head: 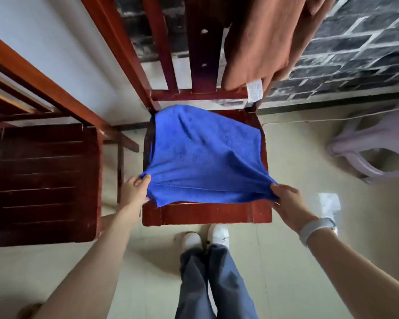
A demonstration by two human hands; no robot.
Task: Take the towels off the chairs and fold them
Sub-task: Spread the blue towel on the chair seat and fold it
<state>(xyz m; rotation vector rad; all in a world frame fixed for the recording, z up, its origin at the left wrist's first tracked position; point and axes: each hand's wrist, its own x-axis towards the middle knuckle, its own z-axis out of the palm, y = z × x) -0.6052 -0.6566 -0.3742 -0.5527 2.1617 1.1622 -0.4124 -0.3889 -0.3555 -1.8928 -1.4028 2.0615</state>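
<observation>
Both arms reach down over the legs and shoes, the left hand (135, 188) and the right hand (286, 199) each pinching a near corner of the blue towel (203, 155), likely to pull it flat for a first fold. It lies spread on the middle chair's seat (207, 214), far edge by the backrest, near edge lifted short of the front rim. An orange towel (260, 40) hangs on the backrest; floor lies open behind, with a second chair (39, 178) close on the left.

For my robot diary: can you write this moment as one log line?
left hand: pinches blue towel corner | right hand: pinches other corner | towel: over chair seat
</observation>
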